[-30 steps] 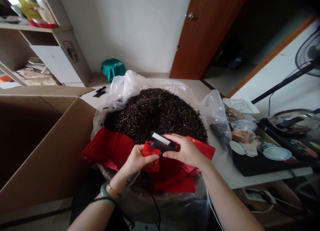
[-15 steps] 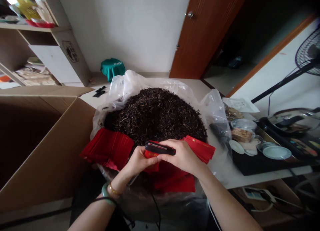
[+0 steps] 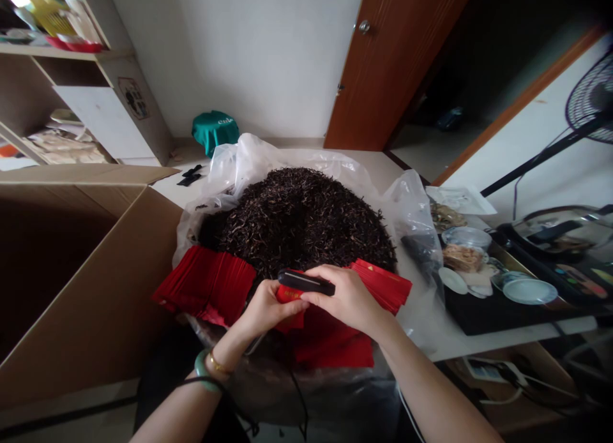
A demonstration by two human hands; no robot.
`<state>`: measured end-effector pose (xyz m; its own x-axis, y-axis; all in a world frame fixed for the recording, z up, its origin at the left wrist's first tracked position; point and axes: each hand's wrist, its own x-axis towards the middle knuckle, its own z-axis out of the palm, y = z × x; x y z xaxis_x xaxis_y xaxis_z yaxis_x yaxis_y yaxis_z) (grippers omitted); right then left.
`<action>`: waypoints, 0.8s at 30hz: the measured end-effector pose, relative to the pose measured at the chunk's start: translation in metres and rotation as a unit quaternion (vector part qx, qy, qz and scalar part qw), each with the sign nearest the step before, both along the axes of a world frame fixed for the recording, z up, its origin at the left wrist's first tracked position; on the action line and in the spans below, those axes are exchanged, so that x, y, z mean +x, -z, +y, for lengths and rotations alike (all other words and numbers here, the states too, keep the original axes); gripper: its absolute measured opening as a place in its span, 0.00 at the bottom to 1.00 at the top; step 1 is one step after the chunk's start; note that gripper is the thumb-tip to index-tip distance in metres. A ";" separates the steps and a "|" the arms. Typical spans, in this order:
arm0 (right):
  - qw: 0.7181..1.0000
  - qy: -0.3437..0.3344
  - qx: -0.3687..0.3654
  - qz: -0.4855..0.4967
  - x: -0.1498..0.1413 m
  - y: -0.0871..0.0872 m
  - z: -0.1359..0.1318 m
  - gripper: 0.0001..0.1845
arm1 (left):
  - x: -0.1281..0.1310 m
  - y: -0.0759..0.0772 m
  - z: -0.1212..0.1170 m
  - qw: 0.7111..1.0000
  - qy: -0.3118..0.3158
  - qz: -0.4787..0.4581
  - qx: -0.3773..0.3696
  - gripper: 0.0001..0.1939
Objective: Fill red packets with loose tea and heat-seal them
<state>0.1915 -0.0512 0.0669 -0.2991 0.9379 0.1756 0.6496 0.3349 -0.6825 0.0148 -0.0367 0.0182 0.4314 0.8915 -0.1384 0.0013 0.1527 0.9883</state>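
My left hand (image 3: 266, 310) pinches a small red packet (image 3: 288, 295) with gold print between thumb and fingers. Wrapped round a black handheld bag sealer (image 3: 307, 283), my right hand (image 3: 343, 296) holds it closed across the packet's top edge. Both thumbs are close together at the packet. Behind the hands rises a heap of dark dry tea leaves (image 3: 297, 216) in a clear plastic bag (image 3: 414, 223). Red packets stand in a packed row (image 3: 211, 283) to the left. More lie in a fanned stack (image 3: 383, 285) to the right and a flat pile (image 3: 334, 345) under my right hand.
An open cardboard box (image 3: 110, 283) stands at the left. On the right, a table (image 3: 502, 346) carries a black tray (image 3: 479, 320) with a glass lid (image 3: 530, 290), jars and a kettle-like appliance. A fan (image 3: 594, 101) stands behind. Cables hang near my lap.
The bag sealer was open with its pale inner strip showing; it has tilted level and closed over the packet's top. Over the last half second the hands have barely moved.
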 end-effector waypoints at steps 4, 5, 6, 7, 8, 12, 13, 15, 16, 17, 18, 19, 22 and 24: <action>1.000 0.002 -0.005 -0.007 -0.001 0.000 0.000 0.11 | -0.001 0.002 0.000 1.000 0.003 -0.003 -0.007 0.21; 1.000 0.002 -0.006 -0.008 -0.001 0.000 0.000 0.10 | -0.001 0.002 0.000 1.000 0.005 -0.002 -0.008 0.21; 1.000 0.002 -0.007 -0.009 -0.001 0.000 0.000 0.10 | -0.002 0.002 0.000 1.000 0.006 0.000 -0.009 0.21; 1.000 0.002 -0.008 -0.010 -0.002 0.001 0.000 0.10 | -0.002 0.003 0.000 1.000 0.007 0.001 -0.011 0.21; 1.000 0.002 -0.007 -0.012 -0.002 0.001 0.000 0.10 | -0.002 0.003 0.000 1.000 0.007 0.003 -0.011 0.21; 1.000 0.005 0.000 -0.015 -0.001 0.003 0.000 0.09 | -0.002 0.003 0.000 1.000 0.006 0.005 -0.014 0.21; 1.000 0.005 0.002 -0.016 -0.001 0.003 0.000 0.09 | -0.002 0.002 0.000 1.000 0.007 0.005 -0.015 0.21; 1.000 0.004 0.003 -0.020 -0.001 0.003 -0.001 0.09 | -0.001 0.002 0.000 1.000 0.010 0.007 -0.015 0.21; 1.000 0.004 0.002 -0.023 -0.001 0.003 -0.001 0.08 | -0.001 0.002 0.000 1.000 0.011 0.007 -0.014 0.21; 1.000 0.004 0.001 -0.025 -0.001 0.004 -0.001 0.08 | -0.001 0.003 0.000 1.000 0.012 0.007 -0.011 0.21; 1.000 0.004 0.000 -0.025 -0.001 0.004 -0.001 0.09 | -0.001 0.003 0.001 1.000 0.013 0.006 -0.007 0.21; 1.000 0.004 -0.002 -0.024 -0.001 0.004 -0.001 0.09 | -0.001 0.003 0.001 1.000 0.012 0.004 -0.003 0.21; 1.000 0.005 -0.007 -0.014 -0.001 0.004 0.000 0.10 | -0.001 0.005 0.001 1.000 0.010 0.009 0.012 0.21; 1.000 0.003 -0.015 -0.008 -0.001 0.004 0.001 0.14 | -0.001 0.005 0.001 1.000 0.006 0.019 0.024 0.21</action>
